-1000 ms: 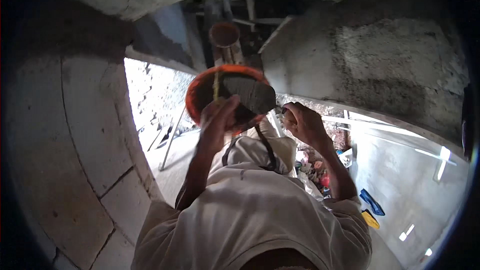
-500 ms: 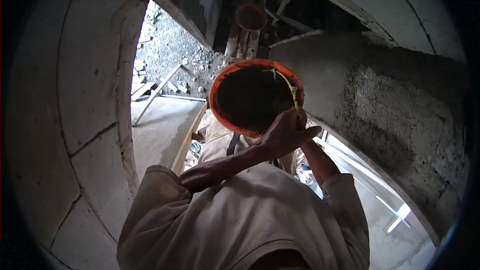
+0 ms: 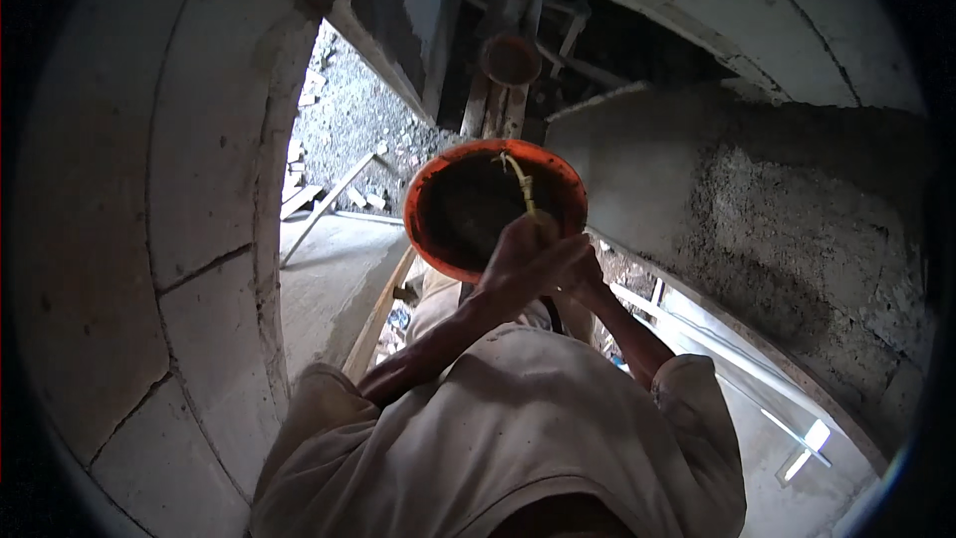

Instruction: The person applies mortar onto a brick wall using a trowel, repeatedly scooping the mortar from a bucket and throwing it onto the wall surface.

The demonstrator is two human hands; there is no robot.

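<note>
An orange bucket (image 3: 418,243) hangs in front of my thighs, its wide mouth facing up at me. Inside lies a dark grey wet-looking mass (image 3: 468,207), probably mortar. From the bucket's far rim a yellowish rope handle (image 3: 525,182), knotted in places, runs up to my hands. My left hand (image 3: 515,251) is closed on that handle above the near right part of the bucket. Against it, from the right, presses my right hand (image 3: 580,271), bent inward; its fingers are mostly hidden, so what they grip cannot be made out.
A smaller round tub (image 3: 510,62) sits on wooden planks (image 3: 494,112) ahead. Pale block walls (image 3: 209,199) rise at the left, and a rough plastered wall (image 3: 757,209) at the right. Rubble and offcuts (image 3: 358,197) lie on the ground beyond a leaning stick (image 3: 329,209).
The bucket and both hands have shifted left relative to my surroundings, while the walls and tub have slid slightly right in view. My hands stay together at the rope handle.
</note>
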